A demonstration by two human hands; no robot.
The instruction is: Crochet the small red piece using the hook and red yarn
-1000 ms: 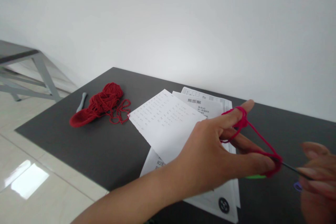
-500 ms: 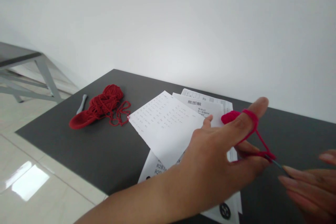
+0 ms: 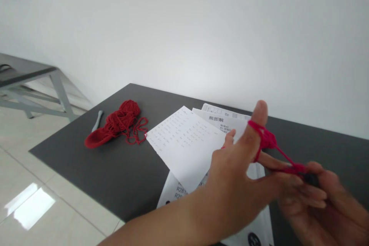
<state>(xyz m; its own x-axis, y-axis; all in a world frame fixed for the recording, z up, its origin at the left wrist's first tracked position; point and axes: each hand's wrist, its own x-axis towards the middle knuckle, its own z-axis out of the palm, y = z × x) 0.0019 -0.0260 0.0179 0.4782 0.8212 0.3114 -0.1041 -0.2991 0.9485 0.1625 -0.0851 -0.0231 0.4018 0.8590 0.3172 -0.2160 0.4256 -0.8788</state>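
- Dark table [image 3: 121, 169] against a white wall.
- Left hand [image 3: 239, 177], forefinger raised, has red yarn [image 3: 266, 140] wrapped round it.
- Right hand [image 3: 323, 207] pinches the strand's far end, fingers closed.

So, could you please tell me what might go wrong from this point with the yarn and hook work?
The red yarn is wound tightly around the raised forefinger of the left hand; it may slip off and lose tension. The right hand hides the hook, so a loop could drop unseen. The loose red skein lies far off on the dark table and could snag or drag across the paper sheets.
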